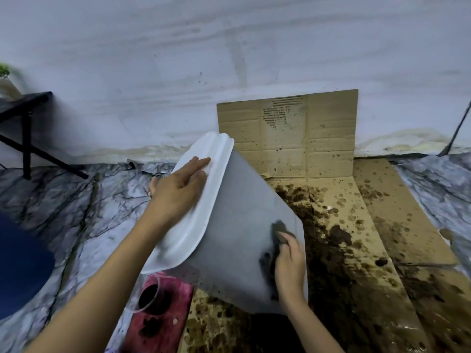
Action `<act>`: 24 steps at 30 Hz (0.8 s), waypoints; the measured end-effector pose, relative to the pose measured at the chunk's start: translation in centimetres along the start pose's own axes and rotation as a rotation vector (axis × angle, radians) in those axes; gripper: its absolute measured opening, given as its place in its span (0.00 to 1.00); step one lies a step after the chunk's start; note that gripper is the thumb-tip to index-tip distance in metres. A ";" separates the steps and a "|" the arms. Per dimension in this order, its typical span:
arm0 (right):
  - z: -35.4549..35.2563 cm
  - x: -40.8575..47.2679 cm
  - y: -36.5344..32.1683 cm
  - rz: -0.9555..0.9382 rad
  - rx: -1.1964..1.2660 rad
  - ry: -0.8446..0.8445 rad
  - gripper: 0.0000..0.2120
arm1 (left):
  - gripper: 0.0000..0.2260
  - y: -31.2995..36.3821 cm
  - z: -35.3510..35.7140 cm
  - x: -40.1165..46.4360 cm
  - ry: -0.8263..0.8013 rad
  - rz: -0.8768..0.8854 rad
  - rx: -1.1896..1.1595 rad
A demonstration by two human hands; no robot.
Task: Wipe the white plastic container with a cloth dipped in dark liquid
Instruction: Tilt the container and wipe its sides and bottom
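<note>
A white plastic container [237,220] is tilted on its side over stained cardboard, its rim turned toward the left. My left hand [178,187] rests on the rim with the fingers lying straight along it. My right hand [289,261] holds a dark wet cloth [276,230] and presses it against the container's grey side wall near the right edge. Dark smears mark the wall beside the cloth. A clear plastic cup of dark liquid [150,296] stands below the container on a pink rag [163,322].
Brown cardboard [369,250] covered in dark stains lies on the floor and stands against the white wall [288,133]. A grey marbled sheet [76,212] covers the floor. A black stand [25,138] is at the left, a dark blue object [17,266] at the lower left.
</note>
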State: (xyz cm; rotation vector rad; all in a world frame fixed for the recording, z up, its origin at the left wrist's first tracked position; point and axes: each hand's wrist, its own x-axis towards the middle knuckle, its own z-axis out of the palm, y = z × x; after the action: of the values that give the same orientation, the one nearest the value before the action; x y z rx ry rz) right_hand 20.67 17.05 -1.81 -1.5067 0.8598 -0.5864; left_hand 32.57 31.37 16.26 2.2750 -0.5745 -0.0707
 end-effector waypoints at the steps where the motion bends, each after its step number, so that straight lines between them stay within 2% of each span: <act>1: 0.4 -0.8 -2.3 -0.074 0.066 -0.063 0.15 | 0.11 0.2 -0.1 0.0 0.013 -0.001 0.012; 4: 1.9 -2.3 -8.5 -0.365 0.151 -0.213 0.15 | 0.14 0.8 0.1 -0.2 0.028 -0.035 0.039; 6: 3.1 -2.4 -10.6 -0.519 0.084 -0.282 0.18 | 0.19 1.2 0.2 -0.4 0.024 -0.061 0.003; 9: 3.3 -3.7 -10.6 -0.696 -0.051 -0.277 0.19 | 0.27 1.4 0.3 -0.5 0.022 -0.091 -0.059; 13: 1.8 -6.4 -8.2 -0.928 -0.119 -0.288 0.18 | 0.31 0.9 0.0 -0.3 0.031 -0.102 -0.074; 20: 3.7 -2.3 -10.2 -0.771 -0.175 -0.130 0.20 | 0.36 1.0 0.0 -0.4 0.030 -0.114 -0.098; 24: 2.9 -6.3 -10.9 -0.911 -0.123 -0.192 0.14 | 0.37 1.3 0.2 -0.2 0.037 -0.133 -0.198</act>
State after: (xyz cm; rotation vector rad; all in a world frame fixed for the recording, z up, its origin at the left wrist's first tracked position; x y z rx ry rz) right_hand 21.12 23.63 9.29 -2.0105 0.0113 -1.0278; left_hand 31.85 30.50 16.98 2.1141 -0.3791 -0.1446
